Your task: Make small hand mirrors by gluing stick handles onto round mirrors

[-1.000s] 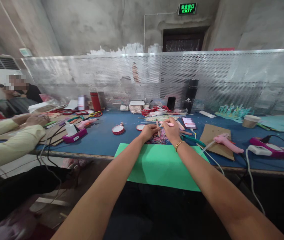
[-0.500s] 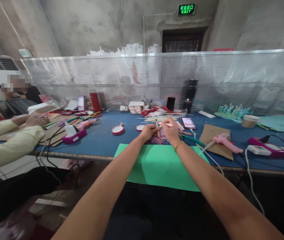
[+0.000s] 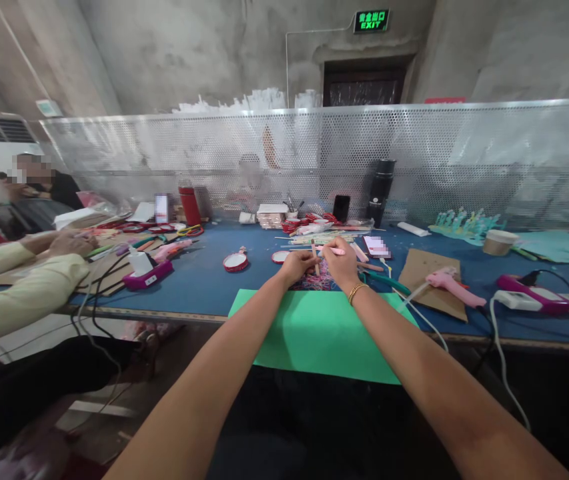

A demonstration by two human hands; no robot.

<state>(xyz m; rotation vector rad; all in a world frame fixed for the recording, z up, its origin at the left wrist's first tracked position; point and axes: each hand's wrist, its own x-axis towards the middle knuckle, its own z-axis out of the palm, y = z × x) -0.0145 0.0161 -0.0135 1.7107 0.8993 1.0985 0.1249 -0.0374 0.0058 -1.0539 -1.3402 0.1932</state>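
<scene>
My left hand (image 3: 296, 267) is closed on a flat wooden stick (image 3: 315, 259), held nearly upright. Just beside it, my right hand (image 3: 341, 264) grips a pink pen (image 3: 334, 251), whose tip points at the stick. Under both hands lies a tangle of thin pink and purple strands (image 3: 320, 283). A green sheet (image 3: 324, 333) hangs over the table's front edge below my wrists. One small red-rimmed white drum (image 3: 279, 257) sits by my left hand, and another drum (image 3: 235, 262) stands farther left.
To the right, a pink glue gun (image 3: 451, 287) rests on cardboard (image 3: 414, 267), near a paper cup (image 3: 499, 242) and a purple-white power strip (image 3: 539, 297). Behind are a black flask (image 3: 381, 193) and a red bottle (image 3: 189, 205). A co-worker's hands (image 3: 71, 243) work at left. Cables cross the table's front edge.
Both hands stay in nearly the same place, with the stick and pen still in them. The view has shifted very slightly.
</scene>
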